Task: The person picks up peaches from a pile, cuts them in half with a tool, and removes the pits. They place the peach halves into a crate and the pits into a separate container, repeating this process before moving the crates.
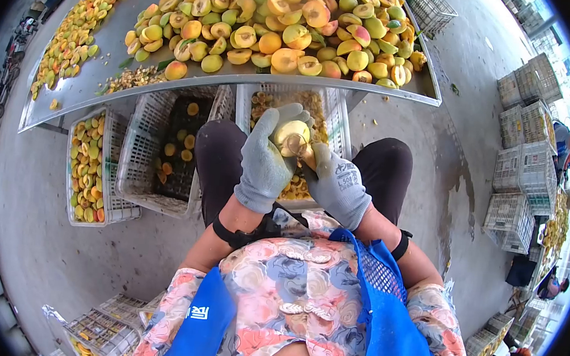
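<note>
Between my knees, my left hand [266,156], in a grey work glove, cups a cut yellow-green peach [292,132] with its fingers curled round it. My right hand [339,183], gloved too, is closed right against the fruit, thumb and fingers pinched at its lower side. A tan, handle-like piece [309,158] shows at the right fingertips; I cannot tell what it is. Directly below both hands stands a white plastic crate [341,118] with peach pieces inside. The metal table [239,78] just ahead bears a large heap of peaches [297,37], many halved.
Left of my legs are a crate of peach halves [88,167] and a tilted crate [154,197] with a few halves on its dark bottom. Stacked crates [520,158] line the right side, with people beyond. More crates [106,328] stand behind me at left.
</note>
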Motion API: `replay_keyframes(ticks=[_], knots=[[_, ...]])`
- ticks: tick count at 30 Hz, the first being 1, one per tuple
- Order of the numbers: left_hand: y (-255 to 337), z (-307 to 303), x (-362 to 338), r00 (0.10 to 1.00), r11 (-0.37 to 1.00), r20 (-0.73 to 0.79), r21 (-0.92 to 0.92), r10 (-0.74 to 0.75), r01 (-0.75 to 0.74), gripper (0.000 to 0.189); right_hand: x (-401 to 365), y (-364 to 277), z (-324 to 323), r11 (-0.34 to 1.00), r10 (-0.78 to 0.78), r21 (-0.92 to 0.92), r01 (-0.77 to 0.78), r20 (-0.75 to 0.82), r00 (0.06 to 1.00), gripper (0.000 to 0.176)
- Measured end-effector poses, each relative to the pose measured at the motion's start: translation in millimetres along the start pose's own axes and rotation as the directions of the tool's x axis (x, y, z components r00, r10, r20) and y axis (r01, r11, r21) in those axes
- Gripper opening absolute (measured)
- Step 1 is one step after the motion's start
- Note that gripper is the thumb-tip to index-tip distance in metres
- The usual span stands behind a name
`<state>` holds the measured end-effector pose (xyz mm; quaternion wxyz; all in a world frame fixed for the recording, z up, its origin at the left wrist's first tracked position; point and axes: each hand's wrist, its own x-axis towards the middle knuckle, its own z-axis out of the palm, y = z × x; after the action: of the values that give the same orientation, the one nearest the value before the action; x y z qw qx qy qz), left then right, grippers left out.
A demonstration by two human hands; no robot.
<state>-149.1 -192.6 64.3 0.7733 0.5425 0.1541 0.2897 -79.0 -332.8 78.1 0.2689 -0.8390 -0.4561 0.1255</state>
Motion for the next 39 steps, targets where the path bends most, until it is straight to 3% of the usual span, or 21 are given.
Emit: replay_keyframes(ticks=[3, 6, 8, 10, 13, 16, 18, 20, 21, 23, 26, 27, 28, 31, 33, 34, 36, 39], knots=[[-0.9, 4.0, 1.3, 0.998, 0.987, -0.036, -0.156, -0.047, 0.041, 0.043, 1.2, 4.0, 3.5, 0.999, -0.012, 0.039, 0.013, -0.022, 1.000, 0.030], [-6.5, 4.1, 1.8, 0.998, 0.995, -0.059, -0.100, -0.036, 0.030, 0.042, 1.9, 7.0, 5.0, 0.998, -0.019, 0.052, 0.021, -0.025, 0.999, 0.029], [-6.0, 7.2, 4.4, 0.991, 0.979, -0.083, -0.183, -0.106, 0.089, 0.040, 2.6, 10.0, 6.4, 0.998, -0.023, 0.055, 0.024, -0.033, 0.999, 0.029], [-1.0, 13.1, 6.5, 0.952, 0.849, -0.085, -0.479, -0.295, 0.221, 0.040, 1.2, 13.2, 12.0, 0.997, -0.023, 0.071, 0.025, -0.041, 0.999, 0.029], [-9.0, 14.5, 6.6, 0.980, 0.940, -0.065, -0.300, -0.188, 0.160, 0.039, 3.8, 4.9, 10.9, 0.976, 0.135, 0.165, -0.142, 0.052, 0.989, 0.029], [-19.7, 11.9, 3.9, 0.998, 0.995, -0.045, -0.091, -0.045, 0.041, 0.039, 2.1, 13.2, 15.3, 0.956, 0.058, 0.287, -0.063, 0.024, 0.998, 0.025], [-19.4, 10.8, 7.6, 0.999, 0.994, 0.011, -0.095, -0.046, 0.047, 0.038, 5.3, 19.0, 13.5, 0.939, 0.021, 0.342, -0.030, 0.029, 0.999, 0.024], [-12.8, 7.1, 10.6, 0.987, 0.967, 0.103, -0.207, -0.127, 0.146, 0.037, 4.4, 25.5, 13.3, 0.915, -0.024, 0.403, 0.013, 0.022, 0.999, 0.024], [-7.8, 0.4, 13.9, 0.975, 0.999, 0.218, 0.016, -0.041, 0.039, 0.038, 3.1, 28.2, 14.9, 0.927, -0.015, 0.374, -0.003, 0.045, 0.999, 0.025], [2.9, -13.6, 21.5, 0.878, 0.881, 0.476, 0.395, 0.045, -0.259, 0.039, 2.7, 29.6, 15.8, 0.949, 0.001, 0.314, -0.028, 0.087, 0.996, 0.027], [-9.3, -6.3, 18.4, 0.972, 0.986, 0.191, 0.120, -0.138, 0.117, 0.044, 2.9, 12.6, 10.1, 0.967, 0.117, 0.209, -0.146, 0.145, 0.983, 0.029], [-13.8, -4.2, 18.5, 0.964, 0.972, 0.122, -0.003, -0.235, 0.237, 0.046, 1.8, 17.1, 21.0, 0.959, 0.041, 0.274, -0.075, 0.128, 0.991, 0.028], [-16.6, 2.4, 16.5, 0.981, 0.982, 0.046, 0.040, -0.188, 0.186, 0.050, 0.9, 27.4, 38.6, 0.943, -0.035, 0.332, -0.002, 0.106, 0.994, 0.028], [-11.6, 8.2, 13.5, 0.957, 0.949, -0.015, -0.138, -0.289, 0.284, 0.055, -0.8, 22.2, 40.6, 0.904, -0.010, 0.419, -0.083, 0.215, 0.977, 0.025], [-13.0, 1.1, 15.0, 0.957, 0.924, 0.115, -0.252, -0.266, 0.287, 0.055, -1.7, 12.6, 34.9, 0.759, 0.034, 0.631, -0.160, 0.208, 0.978, 0.026], [-14.2, -2.4, 16.0, 0.953, 0.907, 0.178, -0.305, -0.246, 0.291, 0.055, 0.4, 8.0, 21.7, 0.649, 0.086, 0.674, -0.353, 0.396, 0.914, 0.025], [-22.2, -3.3, 17.4, 0.957, 0.891, 0.154, -0.352, -0.247, 0.287, 0.057, 6.7, 0.7, -9.6, 0.375, 0.103, 0.609, -0.699, 0.722, 0.685, 0.025], [-25.9, 2.5, 21.0, 0.911, 0.769, 0.177, -0.491, -0.373, 0.410, 0.058, 8.7, 2.9, -8.7, 0.422, 0.104, 0.581, -0.696, 0.731, 0.674, 0.023]])
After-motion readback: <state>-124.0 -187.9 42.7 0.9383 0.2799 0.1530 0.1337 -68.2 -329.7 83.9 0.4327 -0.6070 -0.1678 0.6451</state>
